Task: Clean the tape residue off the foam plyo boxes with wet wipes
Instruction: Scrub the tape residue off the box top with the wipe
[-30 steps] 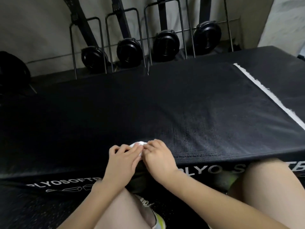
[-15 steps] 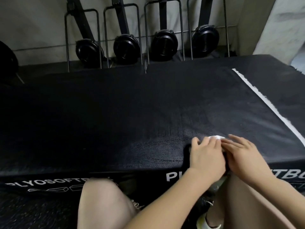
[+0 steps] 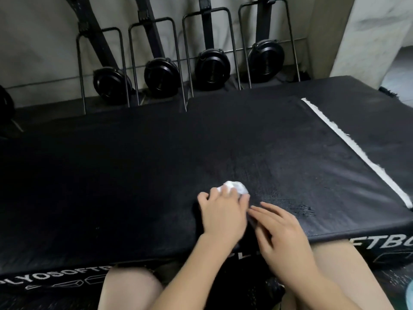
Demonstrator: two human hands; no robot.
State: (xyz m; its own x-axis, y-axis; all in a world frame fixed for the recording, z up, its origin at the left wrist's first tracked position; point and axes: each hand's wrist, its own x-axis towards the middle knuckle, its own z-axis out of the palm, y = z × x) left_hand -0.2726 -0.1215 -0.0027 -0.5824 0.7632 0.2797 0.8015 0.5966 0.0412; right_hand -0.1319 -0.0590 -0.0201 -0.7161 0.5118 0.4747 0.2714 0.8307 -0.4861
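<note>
A: What takes up most of the view?

B: A black foam box (image 3: pixel 134 175), lying flat and wide. White lettering runs along its near side, partly hidden by the person's knees. Its top looks streaked and damp to the right of centre.

A: And behind it?

B: A wire rack (image 3: pixel 185 63) against a pale wall, with four dark round machines (image 3: pixel 212 70) parked in its loops, their long beams leaning up out of frame.

A: Any tape marks on the box?

B: A ragged white strip (image 3: pixel 357 151) runs diagonally across the right part of the top, from the far side to the near edge. Well apart from the hands.

A: The hands, then.

B: The left hand (image 3: pixel 223 213) lies palm down on the top near the front edge, fingers curled over a balled white wipe (image 3: pixel 234 187), pressing it to the surface. The wipe pokes out beyond the fingertips.

A: And the right hand?

B: The right hand (image 3: pixel 283 233) is just beside the left, fingers (image 3: pixel 266 209) straight and spread, pointing toward the left hand's knuckles. It holds nothing. It's blurred, so I can't tell whether the fingertips touch the box or the other hand.
</note>
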